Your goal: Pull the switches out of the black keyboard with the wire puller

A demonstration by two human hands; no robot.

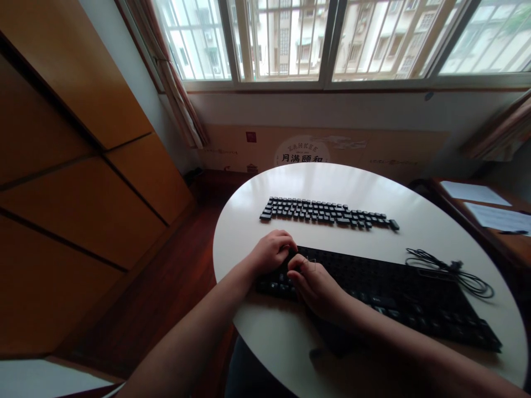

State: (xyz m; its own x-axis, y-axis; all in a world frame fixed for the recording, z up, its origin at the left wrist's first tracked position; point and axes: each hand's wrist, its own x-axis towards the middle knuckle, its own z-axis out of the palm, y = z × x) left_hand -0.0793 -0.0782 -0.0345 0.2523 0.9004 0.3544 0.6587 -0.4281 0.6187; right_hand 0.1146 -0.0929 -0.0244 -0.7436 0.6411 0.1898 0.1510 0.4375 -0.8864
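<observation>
A black keyboard (352,271) lies across the white round table, with keycaps along its near rows and a bare dark surface in its far part. At its far left corner my left hand (271,251) rests with curled fingers gripping the edge. My right hand (317,287) is closed just beside it, over the keyboard's left part. Thin wire loops of what looks like a wire keycap puller (311,262) stick out from its fingers; the rest of the tool is hidden in the hand. Loose black keycaps (307,210) lie in rows beyond the keyboard.
The keyboard's coiled black cable (464,276) lies at the right on the white table (249,210). Papers (493,213) and a pen are on a brown table to the right. A small dark object (319,355) lies near the front edge. Wooden cabinets (78,221) stand left.
</observation>
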